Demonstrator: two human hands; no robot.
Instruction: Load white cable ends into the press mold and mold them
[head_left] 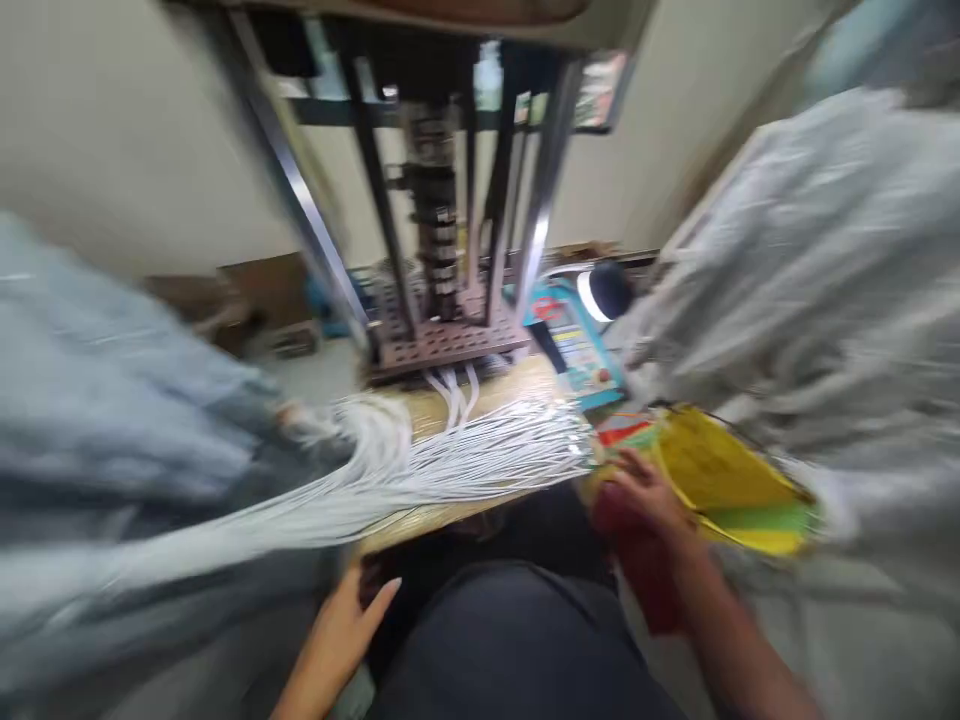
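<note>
A thick bundle of white cables (480, 460) lies across the small wooden table (390, 532) and trails off to the left. My left hand (341, 625) is at the table's near left corner, thumb apart from the fingers, holding nothing. Beyond the table's right end, close to the cable tips, is my right hand (646, 492); its fingers are blurred, and whether they hold anything is unclear. A yellow bin (731, 480) sits just right of that hand, with a dark red object (649, 570) below the wrist.
A machine with metal posts and a perforated plate (454, 343) stands at the table's back. Behind the right end are a blue printed sheet (577, 350) and a black and white lamp (604, 291). Large plastic-covered piles (825, 300) flank the right side; grey-blue covering (112, 370) is at left.
</note>
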